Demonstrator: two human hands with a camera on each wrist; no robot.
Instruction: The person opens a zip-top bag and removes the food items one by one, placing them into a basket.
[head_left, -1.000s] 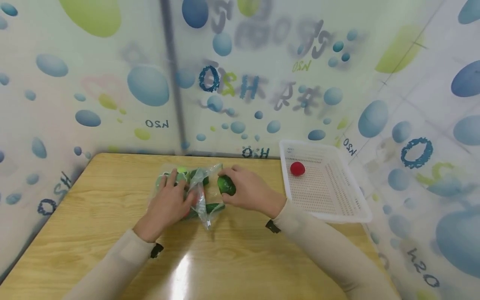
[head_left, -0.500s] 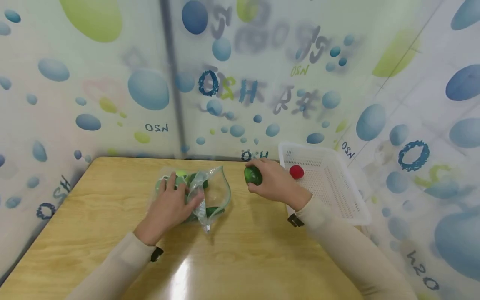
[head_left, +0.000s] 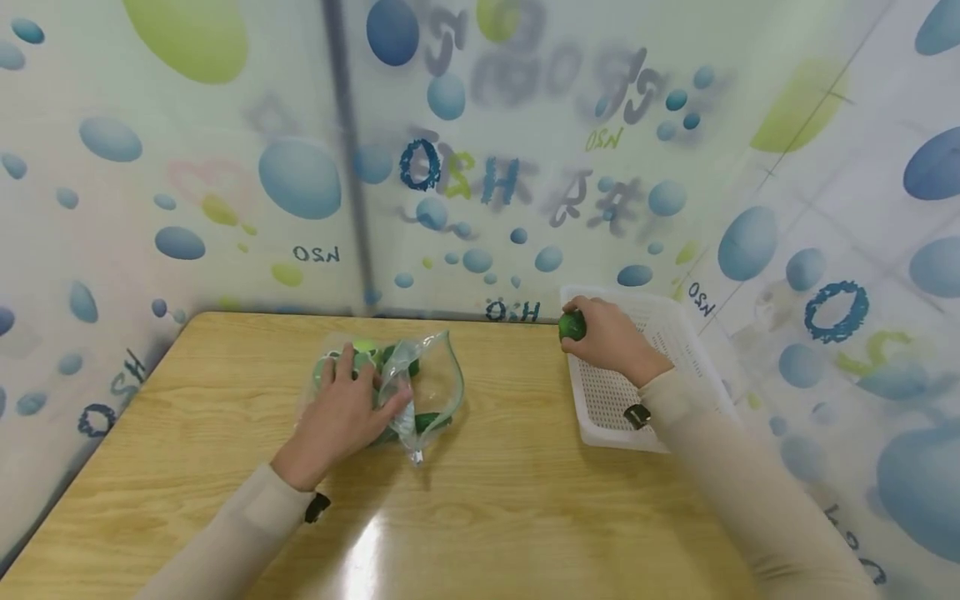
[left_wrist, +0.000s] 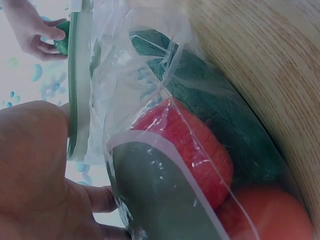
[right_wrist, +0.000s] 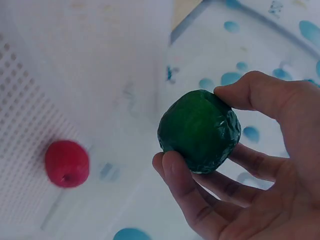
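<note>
My right hand (head_left: 611, 340) holds a round, glossy dark green fruit or vegetable (right_wrist: 199, 132) between thumb and fingertips, above the left rim of the white plastic basket (head_left: 611, 440). In the right wrist view, a red apple-like fruit (right_wrist: 67, 164) lies inside that basket. My left hand (head_left: 337, 421) rests on a clear zip bag (head_left: 458, 379), fingers spread over it. The bag's mouth gapes to the right. Through its plastic, the left wrist view shows a cucumber-like green vegetable (left_wrist: 245, 135), a red fruit (left_wrist: 182, 150) and an orange-red round one (left_wrist: 272, 215).
The wooden table (head_left: 510, 500) runs back to a wall (head_left: 510, 167) printed with bubbles. Another patterned wall stands close on the basket's right. Bare tabletop lies between the bag and the basket.
My right hand has carried the green round thing from the bag's mouth rightward to the basket's rim. The left hand has stayed on the bag.
</note>
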